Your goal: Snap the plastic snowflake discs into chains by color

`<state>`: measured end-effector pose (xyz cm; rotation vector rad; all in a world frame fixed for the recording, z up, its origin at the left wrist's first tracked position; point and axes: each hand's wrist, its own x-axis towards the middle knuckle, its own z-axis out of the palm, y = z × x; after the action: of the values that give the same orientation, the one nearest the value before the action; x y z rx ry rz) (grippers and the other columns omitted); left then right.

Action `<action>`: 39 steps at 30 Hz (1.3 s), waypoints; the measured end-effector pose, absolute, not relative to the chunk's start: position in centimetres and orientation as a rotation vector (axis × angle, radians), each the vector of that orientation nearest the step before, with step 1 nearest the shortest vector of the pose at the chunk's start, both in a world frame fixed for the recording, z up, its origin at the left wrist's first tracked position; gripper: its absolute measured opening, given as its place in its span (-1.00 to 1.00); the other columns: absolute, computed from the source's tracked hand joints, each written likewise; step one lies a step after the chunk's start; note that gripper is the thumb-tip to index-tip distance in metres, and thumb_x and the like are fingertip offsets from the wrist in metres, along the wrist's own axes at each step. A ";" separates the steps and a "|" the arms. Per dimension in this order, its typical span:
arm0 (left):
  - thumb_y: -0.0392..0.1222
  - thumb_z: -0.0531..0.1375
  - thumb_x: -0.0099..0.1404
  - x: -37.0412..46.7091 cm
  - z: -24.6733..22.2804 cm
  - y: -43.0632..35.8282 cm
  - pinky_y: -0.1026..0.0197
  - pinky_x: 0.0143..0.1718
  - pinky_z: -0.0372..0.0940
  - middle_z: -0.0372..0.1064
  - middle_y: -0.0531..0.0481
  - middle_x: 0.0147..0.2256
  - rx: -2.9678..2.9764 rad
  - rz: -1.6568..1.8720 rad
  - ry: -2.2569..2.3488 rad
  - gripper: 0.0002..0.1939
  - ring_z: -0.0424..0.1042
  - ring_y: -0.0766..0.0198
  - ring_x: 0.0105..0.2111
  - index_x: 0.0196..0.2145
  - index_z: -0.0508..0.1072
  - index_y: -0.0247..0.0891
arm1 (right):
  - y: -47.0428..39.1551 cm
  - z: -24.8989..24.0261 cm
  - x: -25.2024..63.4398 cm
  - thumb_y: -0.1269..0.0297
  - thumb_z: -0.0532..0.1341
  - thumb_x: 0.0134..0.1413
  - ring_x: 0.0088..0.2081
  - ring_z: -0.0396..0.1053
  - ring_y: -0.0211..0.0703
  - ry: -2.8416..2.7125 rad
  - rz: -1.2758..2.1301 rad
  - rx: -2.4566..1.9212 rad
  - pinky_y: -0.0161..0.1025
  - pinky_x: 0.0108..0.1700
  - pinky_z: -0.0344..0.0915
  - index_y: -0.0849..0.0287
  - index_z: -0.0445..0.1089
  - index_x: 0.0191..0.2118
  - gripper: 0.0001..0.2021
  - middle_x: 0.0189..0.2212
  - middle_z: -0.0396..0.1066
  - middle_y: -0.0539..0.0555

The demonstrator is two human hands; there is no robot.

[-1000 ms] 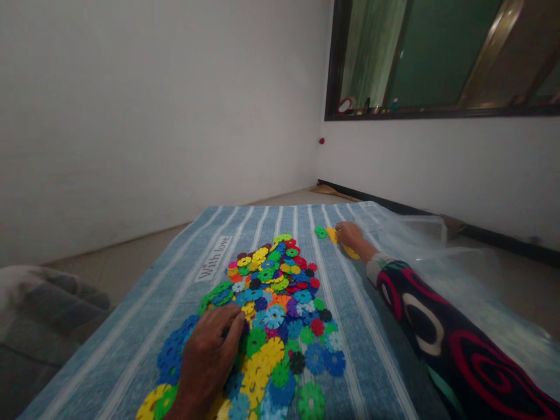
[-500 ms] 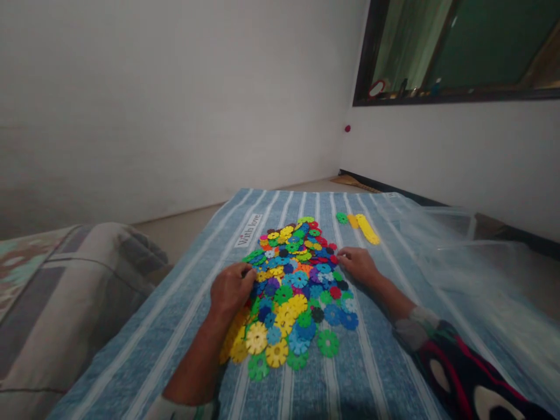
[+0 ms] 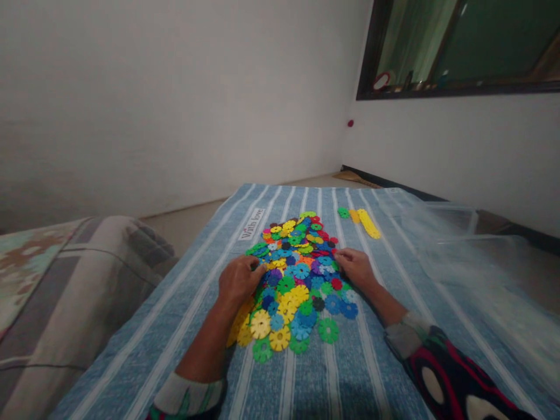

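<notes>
Left hand point(image 3: 238, 282) and right hand point(image 3: 356, 268) flank the pile of notched plastic discs point(image 3: 301, 270); I cannot tell whether either indistinct grip is clamped on one.

"With love" reads in dark letters on a white label point(image 3: 251, 225) on the blue striped cloth point(image 3: 192, 291).

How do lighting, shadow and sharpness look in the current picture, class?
Head view: dim light leaves the wall greyish; head view: a dark shadow lies on the near part of the striped cloth; head view: the clear plastic looks hazy; head view: the coloured discs are slightly soft, though colours are distinct.
</notes>
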<state>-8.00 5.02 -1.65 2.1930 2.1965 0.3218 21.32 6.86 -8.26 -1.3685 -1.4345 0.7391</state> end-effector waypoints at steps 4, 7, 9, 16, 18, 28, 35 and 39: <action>0.04 0.07 0.25 -7.9 -1.9 5.0 0.23 -0.28 0.22 0.48 -0.05 -0.21 2.215 0.276 2.234 -0.68 0.42 0.13 -0.17 -0.25 0.54 -0.15 | 6.9 -8.3 21.4 0.07 0.17 -0.08 -0.62 0.21 -0.26 -1.476 0.694 -1.364 -0.35 -0.55 0.11 0.20 0.48 -0.48 -0.71 -0.71 0.28 -0.06; 0.03 0.07 0.26 -7.7 -1.9 4.9 0.21 -0.27 0.22 0.47 -0.06 -0.23 2.241 0.264 2.235 -0.69 0.41 0.11 -0.18 -0.27 0.54 -0.15 | 6.9 -8.2 21.3 0.09 0.15 -0.08 -0.60 0.23 -0.25 -1.507 0.661 -1.364 -0.34 -0.52 0.12 0.19 0.48 -0.49 -0.72 -0.70 0.30 -0.05; 0.02 0.07 0.25 -7.4 -1.7 4.8 0.21 -0.27 0.22 0.46 -0.06 -0.26 2.248 0.243 2.237 -0.70 0.41 0.10 -0.18 -0.31 0.54 -0.14 | 6.8 -8.1 21.2 0.10 0.14 -0.07 -0.60 0.23 -0.25 -1.523 0.640 -1.361 -0.34 -0.51 0.13 0.19 0.47 -0.50 -0.72 -0.69 0.31 -0.05; 0.02 0.10 0.24 -7.0 -0.9 4.3 0.23 -0.31 0.22 0.46 -0.06 -0.26 2.245 0.201 2.258 -0.72 0.41 0.11 -0.19 -0.32 0.54 -0.15 | 6.8 -8.1 21.3 0.11 0.13 -0.07 -0.57 0.25 -0.25 -1.581 0.585 -1.382 -0.33 -0.47 0.14 0.18 0.47 -0.47 -0.73 -0.64 0.35 -0.04; 0.02 0.11 0.24 -7.0 -1.0 4.3 0.23 -0.32 0.22 0.46 -0.05 -0.27 2.245 0.214 2.253 -0.73 0.41 0.12 -0.19 -0.33 0.54 -0.14 | 6.9 -8.2 21.3 0.12 0.13 -0.06 -0.57 0.25 -0.25 -1.595 0.569 -1.384 -0.32 -0.46 0.14 0.18 0.48 -0.46 -0.73 -0.63 0.36 -0.04; -0.16 0.13 0.21 -7.0 -1.6 4.6 0.21 -0.24 0.25 0.49 -0.04 -0.25 2.227 0.422 2.147 -0.81 0.43 0.14 -0.21 -0.32 0.54 -0.19 | 7.0 -8.4 21.3 0.14 0.12 -0.03 -0.53 0.29 -0.23 -1.628 0.538 -1.381 -0.32 -0.42 0.17 0.18 0.50 -0.43 -0.73 -0.59 0.39 -0.03; -0.18 0.09 0.24 -6.7 -2.0 4.6 0.21 -0.18 0.26 0.49 -0.04 -0.29 2.254 0.643 1.910 -0.78 0.43 0.18 -0.23 -0.36 0.54 -0.22 | 6.6 -8.3 21.0 0.17 0.11 0.03 -0.50 0.34 -0.21 -1.663 0.421 -1.361 -0.32 -0.38 0.20 0.17 0.51 -0.42 -0.74 -0.55 0.44 0.00; -0.19 0.11 0.23 -5.5 -1.9 4.1 0.21 -0.17 0.25 0.46 -0.03 -0.37 2.313 0.707 1.706 -0.79 0.42 0.21 -0.28 -0.44 0.52 -0.24 | 5.7 -7.6 19.8 0.19 0.12 0.09 -0.52 0.34 -0.24 -1.761 0.414 -1.276 -0.33 -0.38 0.21 0.14 0.52 -0.38 -0.75 -0.54 0.46 0.01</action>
<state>-5.53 4.08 -1.89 2.3134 1.7057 0.7075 19.79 5.70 -7.58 -1.2758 -1.7606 0.4136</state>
